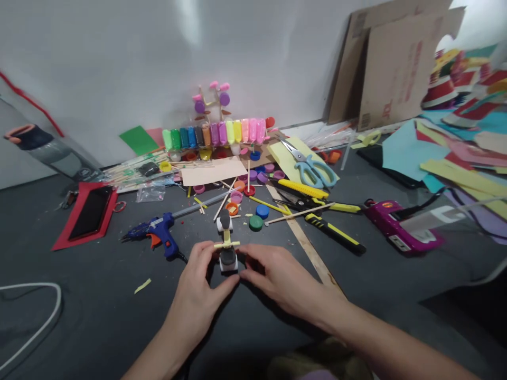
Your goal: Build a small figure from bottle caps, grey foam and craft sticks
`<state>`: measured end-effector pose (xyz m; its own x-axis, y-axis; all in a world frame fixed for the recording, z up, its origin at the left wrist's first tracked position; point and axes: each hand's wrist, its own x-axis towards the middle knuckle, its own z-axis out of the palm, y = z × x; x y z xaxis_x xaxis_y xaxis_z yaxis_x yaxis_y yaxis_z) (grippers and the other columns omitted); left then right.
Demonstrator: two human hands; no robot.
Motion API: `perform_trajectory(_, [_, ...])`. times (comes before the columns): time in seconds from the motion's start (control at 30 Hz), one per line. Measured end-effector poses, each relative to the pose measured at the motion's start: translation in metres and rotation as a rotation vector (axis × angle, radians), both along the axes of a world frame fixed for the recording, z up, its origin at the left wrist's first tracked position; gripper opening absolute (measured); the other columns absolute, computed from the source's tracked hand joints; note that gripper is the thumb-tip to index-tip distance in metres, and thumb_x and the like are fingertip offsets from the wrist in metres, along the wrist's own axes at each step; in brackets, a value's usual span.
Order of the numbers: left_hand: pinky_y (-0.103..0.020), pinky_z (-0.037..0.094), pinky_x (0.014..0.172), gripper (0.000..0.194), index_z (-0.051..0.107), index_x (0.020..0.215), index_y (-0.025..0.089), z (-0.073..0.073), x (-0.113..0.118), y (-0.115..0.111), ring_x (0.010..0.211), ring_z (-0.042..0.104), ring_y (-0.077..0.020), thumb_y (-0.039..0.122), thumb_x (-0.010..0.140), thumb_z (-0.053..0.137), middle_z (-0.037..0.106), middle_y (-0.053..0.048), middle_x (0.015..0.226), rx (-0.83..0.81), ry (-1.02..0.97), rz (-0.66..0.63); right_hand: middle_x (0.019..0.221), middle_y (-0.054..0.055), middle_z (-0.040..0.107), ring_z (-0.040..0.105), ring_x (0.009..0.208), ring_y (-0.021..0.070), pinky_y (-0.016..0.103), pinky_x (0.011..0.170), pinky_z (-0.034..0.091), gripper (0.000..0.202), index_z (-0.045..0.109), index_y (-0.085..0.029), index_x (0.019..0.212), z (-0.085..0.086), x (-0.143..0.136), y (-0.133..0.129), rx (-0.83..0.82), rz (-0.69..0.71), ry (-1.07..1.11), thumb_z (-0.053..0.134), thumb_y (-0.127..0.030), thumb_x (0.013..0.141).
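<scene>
A small craft model [228, 257] with black and white round parts and a pale yellow crossbar stands on the dark table between my hands. My left hand [204, 277] is at its left side, with curled fingers near the crossbar's left end and the thumb reaching toward the model's near edge. On the other side, my right hand [273, 269] has its fingertips beside the model and the thumb pointing at its near right corner. Whether the fingertips press on the model is hard to tell. A blue glue gun [164, 232] lies to the left.
Bottle caps [255, 222], yellow cutters [336, 234], scissors [312, 168] and clay packs [216, 133] lie beyond the hands. A phone [92, 211] rests on red paper at left; a purple device [400, 227] lies right. Cardboard [392, 79] leans behind.
</scene>
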<state>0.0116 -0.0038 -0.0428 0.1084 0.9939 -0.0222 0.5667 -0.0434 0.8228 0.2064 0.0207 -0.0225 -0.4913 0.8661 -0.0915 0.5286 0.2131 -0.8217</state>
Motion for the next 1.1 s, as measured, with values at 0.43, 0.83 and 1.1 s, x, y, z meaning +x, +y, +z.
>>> perform_trajectory(0.43, [-0.039, 0.045, 0.094, 0.034, 0.065, 0.105, 0.022, -0.003, 0.01, -0.027, 0.106, 0.059, -0.0256, 0.024, 0.072, 0.073, 0.062, -0.007, 0.115, 0.089, -0.107, 0.175, 0.104, 0.005, 0.075, 0.069, 0.094, 0.0218, 0.029, 0.084, 0.046, 0.028, 0.074, -0.021, 0.108, -0.014, -0.006, -0.025, 0.167, 0.012, 0.048, 0.059, -0.006, 0.09])
perform_trajectory(0.83, [-0.031, 0.049, 0.079, 0.041, 0.07, 0.11, 0.016, 0.011, -0.004, -0.028, 0.08, 0.065, -0.02, 0.029, 0.072, 0.078, 0.074, -0.005, 0.095, 0.0, -0.429, 0.293, 0.095, 0.007, 0.075, 0.069, 0.087, 0.0198, 0.03, 0.08, 0.05, 0.023, 0.074, -0.018, 0.096, 0.011, 0.035, -0.033, 0.296, -0.098, 0.158, 0.051, -0.024, 0.096])
perform_trajectory(1.1, [-0.027, 0.053, 0.081, 0.047, 0.07, 0.106, 0.017, 0.044, -0.015, -0.015, 0.086, 0.07, -0.0184, 0.038, 0.067, 0.087, 0.077, -0.006, 0.095, -0.157, -0.972, 0.173, 0.082, 0.004, 0.069, 0.06, 0.072, 0.0164, 0.027, 0.066, 0.045, 0.024, 0.074, -0.017, 0.091, 0.05, 0.055, 0.001, 0.3, -0.216, 0.432, 0.059, -0.035, 0.092])
